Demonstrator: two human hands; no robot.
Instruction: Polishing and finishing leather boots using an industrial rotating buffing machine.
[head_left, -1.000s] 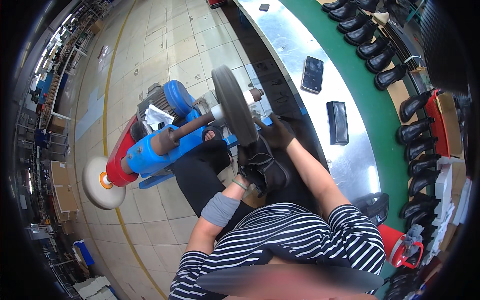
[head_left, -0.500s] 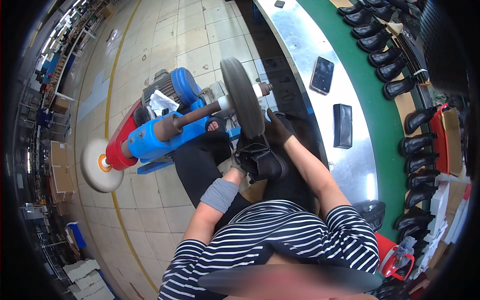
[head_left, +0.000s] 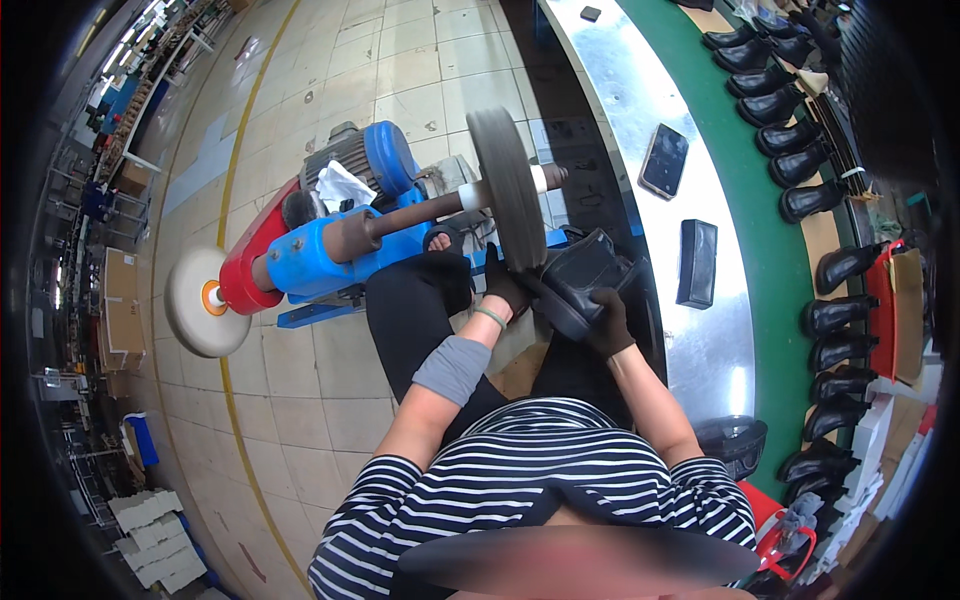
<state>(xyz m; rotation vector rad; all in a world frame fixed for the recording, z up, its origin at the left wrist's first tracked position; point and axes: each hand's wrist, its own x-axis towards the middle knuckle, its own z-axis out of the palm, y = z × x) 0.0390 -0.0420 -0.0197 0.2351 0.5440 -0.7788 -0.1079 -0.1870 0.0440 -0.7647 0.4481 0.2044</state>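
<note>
While right fingers (head_left: 604, 300) pinch a boot (head_left: 577, 272), left fingers (head_left: 492, 260) unclear, a red basket (head_left: 879, 325) holds cardboard (head_left: 907, 318).

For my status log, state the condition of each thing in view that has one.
dark wheel: blurred, apparently spinning
white wheel: spinning or not, unclear
black boot: tilted, held
right hand: gloved, closed on boot
left hand: gloved, at boot, grip unclear
phone: face up, screen dark
white cloth: crumpled
other boots: lined up
</note>
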